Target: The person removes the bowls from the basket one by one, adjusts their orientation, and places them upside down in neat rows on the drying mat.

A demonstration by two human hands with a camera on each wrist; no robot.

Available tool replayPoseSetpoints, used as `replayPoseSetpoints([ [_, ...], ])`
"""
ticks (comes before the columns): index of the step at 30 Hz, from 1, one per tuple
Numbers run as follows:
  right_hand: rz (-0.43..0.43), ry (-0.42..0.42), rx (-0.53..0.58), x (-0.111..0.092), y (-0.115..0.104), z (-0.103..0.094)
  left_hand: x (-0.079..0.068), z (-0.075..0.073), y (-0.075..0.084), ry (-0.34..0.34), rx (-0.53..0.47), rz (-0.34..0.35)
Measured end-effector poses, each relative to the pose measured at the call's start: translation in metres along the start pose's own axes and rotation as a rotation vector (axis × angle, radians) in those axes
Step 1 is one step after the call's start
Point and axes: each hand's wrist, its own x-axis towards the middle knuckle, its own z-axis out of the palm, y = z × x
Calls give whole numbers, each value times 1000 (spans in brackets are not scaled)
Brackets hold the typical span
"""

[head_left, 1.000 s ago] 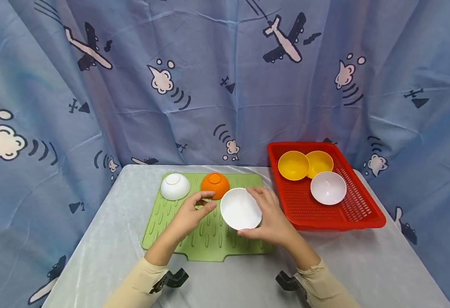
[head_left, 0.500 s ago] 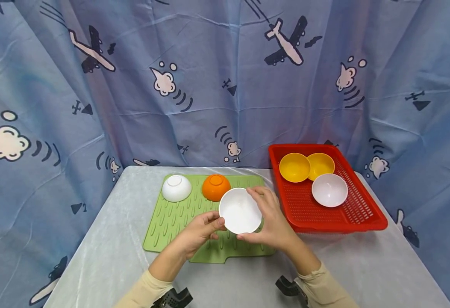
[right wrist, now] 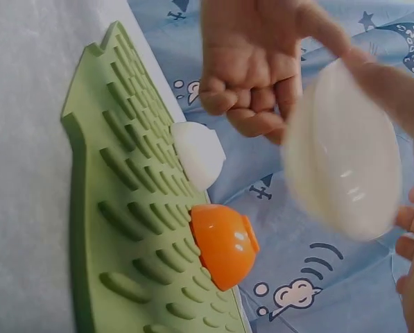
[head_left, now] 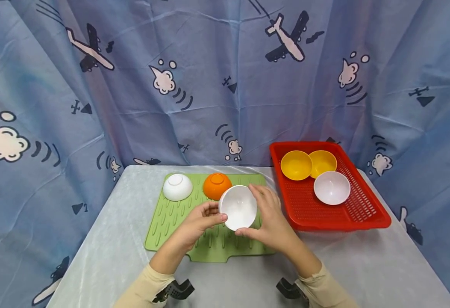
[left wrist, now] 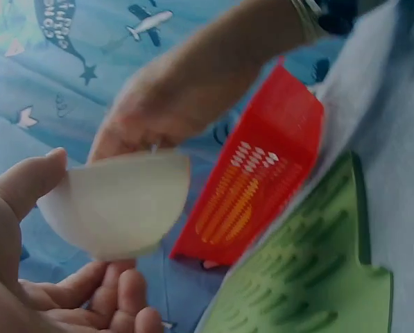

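Observation:
A white bowl (head_left: 238, 208) is held up above the green ribbed mat, its opening tilted toward the head camera. My right hand (head_left: 269, 218) grips it from the right, thumb at the lower rim and fingers at the upper rim. On the other side my left hand (head_left: 198, 223) pinches it; in the left wrist view the thumb lies at the rim and the curled fingers touch the underside of the bowl (left wrist: 120, 205). Behind, an orange bowl (head_left: 216, 186) and another white bowl (head_left: 177, 187) stand upside down on the mat (head_left: 171, 231).
At the right stands a red perforated basket (head_left: 375, 218). Inside are two yellow bowls, one front-left (head_left: 296, 165) and one behind (head_left: 323, 162), plus a white bowl (head_left: 331, 188). A patterned blue curtain (head_left: 209, 85) hangs behind the pale-covered table (head_left: 105, 248).
My left hand has come right to the white bowl and taken hold of its left side. The bowl has tilted a little, with my right hand still gripping it.

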Motion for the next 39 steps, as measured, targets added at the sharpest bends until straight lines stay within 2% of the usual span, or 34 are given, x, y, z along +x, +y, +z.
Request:
replayPoseSetpoints([
  [3, 103, -6, 60, 0, -2, -6, 3, 1, -2, 97, 131, 86],
  [6, 215, -19, 118, 0, -3, -11, 3, 1, -4, 202, 365, 208],
  [9, 300, -36, 165, 0, -3, -13, 3, 0, -4, 269, 560, 336],
  [13, 335, -89, 177, -1, -1, -10, 3, -4, -3, 263, 707, 461],
  [16, 345, -145, 185, 0, 0, -7, 1, -5, -3, 243, 790, 525],
  [20, 377, -189, 217, 2, -1, -4, -2, -5, -1, 235, 855, 582],
  [24, 402, -201, 288, 4, 1, -3, -3, -5, 1, 244, 844, 618],
  [29, 423, -179, 412, 4, 6, -3, -3, -5, 3, 256, 721, 602],
  [34, 393, -89, 547, 3, 9, 2, 0, -5, 3, 259, 578, 470],
  [39, 334, 2, 629, 0, 9, 10, 1, -11, 7, 220, 442, 317],
])
